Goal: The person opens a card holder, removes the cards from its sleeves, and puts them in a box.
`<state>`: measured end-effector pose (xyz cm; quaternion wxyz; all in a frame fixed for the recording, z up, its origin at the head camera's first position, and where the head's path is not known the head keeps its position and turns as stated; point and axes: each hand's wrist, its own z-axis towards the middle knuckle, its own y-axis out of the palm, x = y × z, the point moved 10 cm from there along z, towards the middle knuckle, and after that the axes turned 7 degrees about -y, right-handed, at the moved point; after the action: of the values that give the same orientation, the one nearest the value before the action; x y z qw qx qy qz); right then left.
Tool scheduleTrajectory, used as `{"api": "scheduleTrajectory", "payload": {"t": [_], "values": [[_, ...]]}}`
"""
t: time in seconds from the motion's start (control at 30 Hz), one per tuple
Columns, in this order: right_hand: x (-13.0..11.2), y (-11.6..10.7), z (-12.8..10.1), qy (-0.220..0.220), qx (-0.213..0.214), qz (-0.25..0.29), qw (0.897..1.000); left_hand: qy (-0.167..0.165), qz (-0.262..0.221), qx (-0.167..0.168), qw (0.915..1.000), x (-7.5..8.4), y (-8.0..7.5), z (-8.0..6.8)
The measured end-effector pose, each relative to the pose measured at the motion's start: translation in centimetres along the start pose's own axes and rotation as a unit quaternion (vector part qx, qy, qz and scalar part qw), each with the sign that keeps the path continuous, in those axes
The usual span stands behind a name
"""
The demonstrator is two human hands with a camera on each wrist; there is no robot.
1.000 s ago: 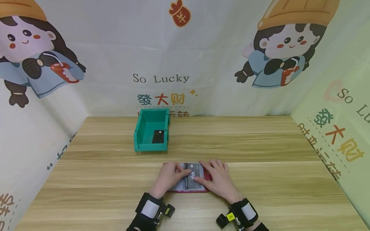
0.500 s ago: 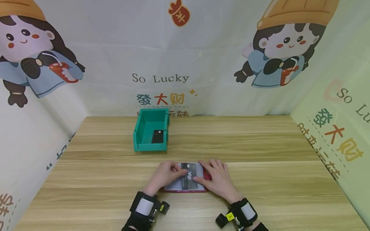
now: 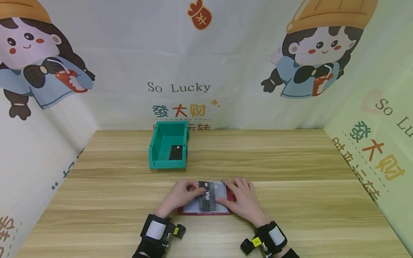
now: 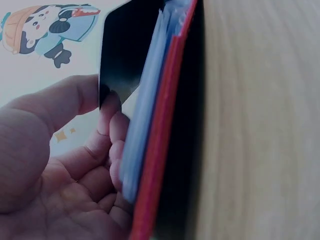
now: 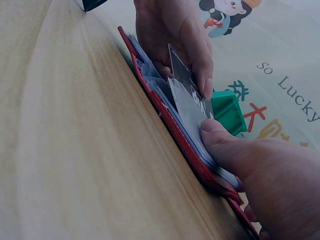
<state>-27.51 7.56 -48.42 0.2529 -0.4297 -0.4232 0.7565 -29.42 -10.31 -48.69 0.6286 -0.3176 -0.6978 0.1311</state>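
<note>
A red card holder with clear sleeves lies open on the wooden table, near the front middle. My left hand pinches a dark VIP card between thumb and fingers, and the card stands tilted, part way out of a sleeve. The same card shows in the right wrist view, and its black back fills the left wrist view beside the red cover. My right hand lies flat on the holder's right half, its thumb pressing the sleeves down.
A green plastic bin stands behind the holder, near the back wall, with a dark card lying inside it. Printed cartoon backdrops enclose the table at the back and on both sides.
My left hand has drawn the VIP card leftwards out of the sleeve and tipped it up. The left wrist moved left and nearer. The right hand stayed on the holder.
</note>
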Motion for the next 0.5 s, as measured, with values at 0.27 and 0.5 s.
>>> {"api": "scheduleTrajectory", "payload": {"t": [0.27,0.5], "values": [[-0.06,-0.04,-0.01,-0.003,0.002,-0.003,1.000,-0.010,-0.019,0.002,0.9998,-0.23,-0.29,-0.10],[0.15,0.06,-0.06,0.004,-0.003,0.002,1.000,-0.015,-0.038,0.026,0.9988,-0.21,-0.58,-0.28]]}}
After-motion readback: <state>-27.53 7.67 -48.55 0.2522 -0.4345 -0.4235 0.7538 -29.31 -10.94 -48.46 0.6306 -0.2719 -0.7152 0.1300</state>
